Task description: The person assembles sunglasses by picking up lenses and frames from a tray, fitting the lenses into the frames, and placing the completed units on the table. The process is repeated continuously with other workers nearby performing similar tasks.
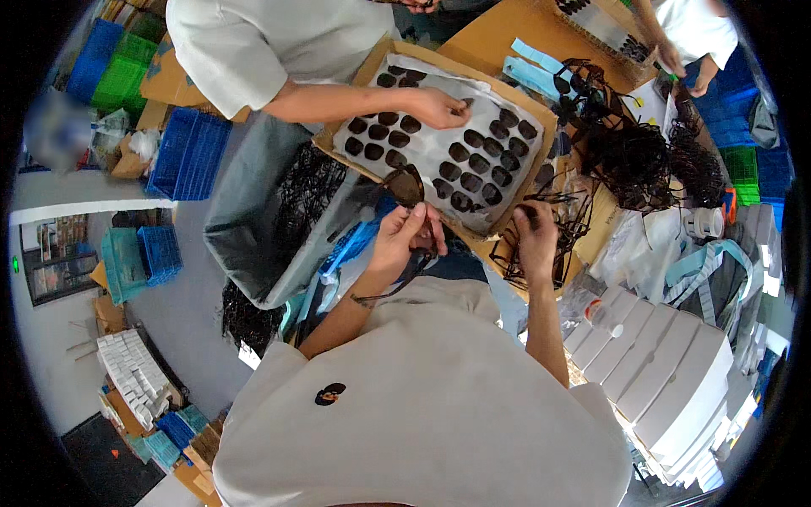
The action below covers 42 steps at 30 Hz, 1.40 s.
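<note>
A worker's left hand [404, 241] pinches dark sunglasses [405, 184] between thumb and fingers, just off the near edge of a cardboard tray [338, 153]. The right hand [537, 241] hangs apart from it, fingers down over tangled frames [559, 241]; whether it grips one cannot be told. The step appears to be the handling of a single pair, and the next move would call for a light, steady hold clear of the lens faces.

Across the tray, a co-worker's hand [441, 110] reaches over rows of dark lenses [472, 182] on white paper. The brown counter [486, 34] also carries a heap of dark eyewear [629, 160] and, toward the right, clear plastic [638, 241].

Beside the counter stands a grey bin [253, 224] holding dark, thin pieces. Blue crates [190, 152] and a green crate [125, 74] line the left of the room above a grey floor [190, 279]; white boxes [659, 363] stand in a row at right, near another person [688, 38].
</note>
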Tool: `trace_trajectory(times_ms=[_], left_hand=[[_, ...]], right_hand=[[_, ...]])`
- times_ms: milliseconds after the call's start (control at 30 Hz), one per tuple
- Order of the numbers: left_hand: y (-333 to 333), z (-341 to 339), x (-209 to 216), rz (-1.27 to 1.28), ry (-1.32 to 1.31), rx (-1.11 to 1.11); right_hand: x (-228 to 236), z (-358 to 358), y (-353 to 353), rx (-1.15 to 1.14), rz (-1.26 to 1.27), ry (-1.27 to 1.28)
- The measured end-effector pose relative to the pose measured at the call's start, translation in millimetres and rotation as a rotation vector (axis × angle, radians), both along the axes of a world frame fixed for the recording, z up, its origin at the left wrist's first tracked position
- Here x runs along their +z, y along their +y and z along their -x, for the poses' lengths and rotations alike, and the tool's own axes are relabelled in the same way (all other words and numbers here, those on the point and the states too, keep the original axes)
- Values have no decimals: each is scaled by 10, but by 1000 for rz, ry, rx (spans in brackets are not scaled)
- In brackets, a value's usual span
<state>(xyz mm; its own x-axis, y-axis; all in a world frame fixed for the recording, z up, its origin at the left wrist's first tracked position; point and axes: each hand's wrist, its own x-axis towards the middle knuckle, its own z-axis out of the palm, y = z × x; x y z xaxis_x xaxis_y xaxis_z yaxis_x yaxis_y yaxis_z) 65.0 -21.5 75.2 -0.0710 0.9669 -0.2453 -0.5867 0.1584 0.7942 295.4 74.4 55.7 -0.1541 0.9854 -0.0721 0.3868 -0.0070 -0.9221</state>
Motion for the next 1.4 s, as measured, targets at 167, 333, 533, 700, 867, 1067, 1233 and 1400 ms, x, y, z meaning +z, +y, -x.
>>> trace_trajectory(times_ms=[167, 333, 533, 700, 867, 1067, 1233, 1400], left_hand=[[-365, 4, -56, 284, 17, 9], [-401, 134, 103, 312, 412, -246], [-343, 327, 261, 305, 549, -483], [-377, 430, 239, 329, 442, -417], [-414, 519, 191, 365, 426, -401], [-446, 648, 62, 310, 412, -391], [-485, 680, -69, 279, 202, -240], [-507, 860, -146, 321, 575, -206]], right_hand=[[-215, 204, 175, 47, 38, 48], [-593, 765, 291, 228, -77, -81], [-970, 1408, 542, 151, -118, -93], [-1240, 1822, 659, 316, -46, -221], [-1296, 1979, 665, 319, 34, -402], [-1324, 2005, 680, 394, -43, -526], [-1270, 1949, 636, 437, -339, -382], [-667, 1865, 544, 489, -126, 21]])
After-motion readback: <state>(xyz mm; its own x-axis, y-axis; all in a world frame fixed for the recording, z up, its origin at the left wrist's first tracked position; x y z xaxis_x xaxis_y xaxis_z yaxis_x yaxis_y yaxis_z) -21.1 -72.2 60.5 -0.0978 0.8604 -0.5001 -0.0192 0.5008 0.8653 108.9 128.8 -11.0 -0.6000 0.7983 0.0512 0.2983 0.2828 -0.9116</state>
